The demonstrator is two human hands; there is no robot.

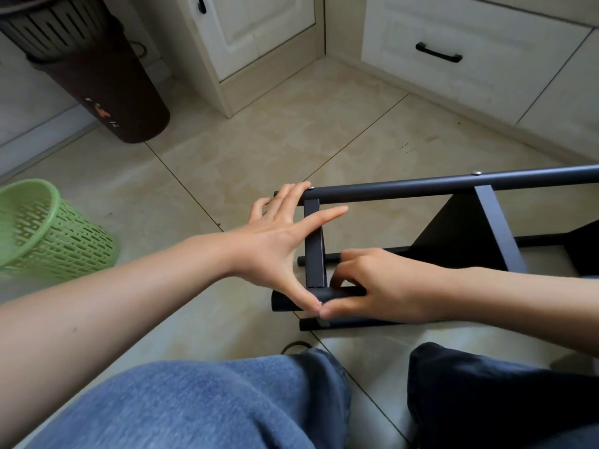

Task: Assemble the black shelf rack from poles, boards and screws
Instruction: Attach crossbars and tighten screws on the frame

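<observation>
The black shelf rack point(453, 186) lies on its side on the tiled floor, poles running left to right. A black end board point(314, 247) joins the far top pole to a near pole point(343, 293). Another board point(496, 228) sits further right. My left hand point(278, 241) is spread wide, fingertips resting on the top pole's left end, thumb reaching down to the near pole. My right hand point(372, 286) grips the near pole, its thumb meeting my left thumb at a small silver screw point(320, 303). A second silver screw point(476, 172) shows on the top pole.
A green plastic basket point(48, 228) lies at the left. A dark brown bin point(107, 76) stands at the upper left. White cabinets point(453, 59) with black handles line the back. My knees in blue jeans point(210, 400) fill the bottom.
</observation>
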